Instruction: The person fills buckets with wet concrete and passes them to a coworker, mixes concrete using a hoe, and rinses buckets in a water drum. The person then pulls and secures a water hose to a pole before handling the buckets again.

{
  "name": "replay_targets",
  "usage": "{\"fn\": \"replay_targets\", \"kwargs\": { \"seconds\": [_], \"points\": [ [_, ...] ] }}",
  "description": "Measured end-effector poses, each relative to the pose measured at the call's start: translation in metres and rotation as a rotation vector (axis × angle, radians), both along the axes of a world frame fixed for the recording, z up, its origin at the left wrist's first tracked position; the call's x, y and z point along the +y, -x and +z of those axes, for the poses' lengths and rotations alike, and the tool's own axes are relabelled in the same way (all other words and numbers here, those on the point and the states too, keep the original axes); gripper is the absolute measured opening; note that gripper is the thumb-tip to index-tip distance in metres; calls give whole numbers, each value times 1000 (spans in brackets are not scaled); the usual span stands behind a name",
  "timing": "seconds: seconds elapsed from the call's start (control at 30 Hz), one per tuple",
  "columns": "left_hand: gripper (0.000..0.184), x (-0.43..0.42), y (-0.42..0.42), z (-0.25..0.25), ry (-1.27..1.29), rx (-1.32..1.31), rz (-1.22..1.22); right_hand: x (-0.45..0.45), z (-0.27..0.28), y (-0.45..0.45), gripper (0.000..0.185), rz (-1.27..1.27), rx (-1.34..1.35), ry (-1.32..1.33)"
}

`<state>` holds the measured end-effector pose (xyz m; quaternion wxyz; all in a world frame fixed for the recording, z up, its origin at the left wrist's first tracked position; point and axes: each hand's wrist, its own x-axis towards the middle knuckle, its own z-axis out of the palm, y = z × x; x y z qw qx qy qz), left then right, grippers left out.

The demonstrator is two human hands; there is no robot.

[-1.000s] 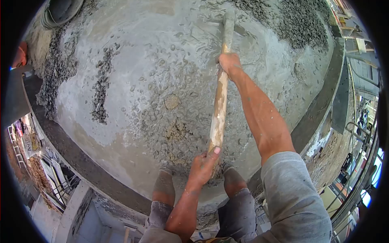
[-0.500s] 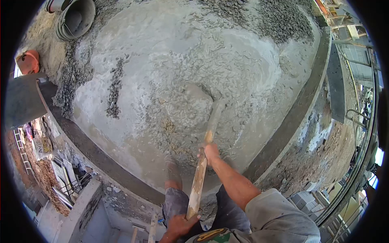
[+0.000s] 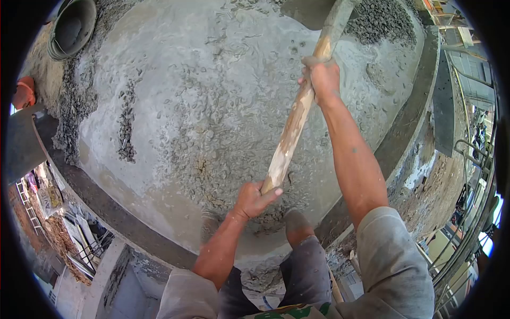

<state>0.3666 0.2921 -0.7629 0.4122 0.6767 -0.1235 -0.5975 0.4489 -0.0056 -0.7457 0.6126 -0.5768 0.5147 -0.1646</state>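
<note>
Both my hands grip the long wooden handle of a hoe (image 3: 292,127), which slants from near my legs up to the far right. My left hand (image 3: 254,200) is closed around the near end of the handle. Further up, my right hand (image 3: 322,78) wraps round it just below the mortar-coated part. The broad grey blade shows partly at the top edge, over the wet concrete mix (image 3: 223,106); its far end is cut off by the frame. My feet stand in the mix, coated and partly sunk.
Dark gravel (image 3: 380,24) is heaped at the back right. Stacked black buckets (image 3: 74,29) and an orange container (image 3: 24,93) are at the far left. Low curbs (image 3: 114,207) edge the mix on both sides. Metal bars and debris lie beyond the right curb.
The hoe has moved forward and up, its blade leaving the middle of the mix for the far edge. Both hands have travelled away from my body with the handle.
</note>
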Motion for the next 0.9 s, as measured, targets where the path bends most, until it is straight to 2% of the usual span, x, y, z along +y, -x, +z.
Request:
{"fn": "replay_targets", "kwargs": {
  "seconds": [0.07, 0.1, 0.2, 0.3, 0.37, 0.43, 0.47, 0.53, 0.6, 0.67, 0.7, 0.73, 0.77, 0.8, 0.83, 0.9],
  "points": [
    [54, -46, -14, -27, 7, -40, 119, -49, -57, -38, 24, 104, 147, -53],
    [54, -54, 0, -33, -16, 69, 248, -54, -86, -44, 28, 151, 253, -92],
    [58, -25, 41, -30, -100, 402, 555, -11, -175, -22, 41, 348, 659, 235],
    [58, 20, 37, 7, -165, 585, 537, 40, -148, -10, 48, 310, 736, 49],
    [59, 37, 33, 50, -236, 513, 508, 49, -135, 7, 48, 284, 621, -188],
    [59, 51, 46, 86, -280, 483, 462, 71, -125, 37, 48, 203, 663, -181],
    [59, 63, 55, 104, -310, 477, 428, 82, -114, 58, 49, 254, 617, -277],
    [59, 88, 63, 128, -373, 466, 367, 128, -132, 94, 48, 229, 793, -171],
    [61, 125, 66, 147, -462, 483, 309, 166, -107, 109, 48, 151, 674, -378],
    [66, 158, 80, 169, -562, 301, 32, 209, -109, 143, 45, 125, 746, -393],
    [68, 170, 79, 176, -600, 194, -89, 231, -128, 164, 43, 48, 674, -523],
    [70, 179, 78, 194, -671, 237, -152, 258, -134, 189, 42, -16, 611, -662],
    [72, 183, 74, 214, -735, 282, -214, 276, -109, 198, 40, -84, 563, -740],
    [74, 187, 69, 234, -798, 330, -279, 306, -111, 217, 35, -130, 557, -713],
    [66, 192, 61, 255, -805, 279, -363, 302, -39, 200, 28, -236, 463, -851],
    [59, 207, 47, 276, -810, 236, -524, 322, 1, 212, 17, -398, 341, -965]
  ]
}}
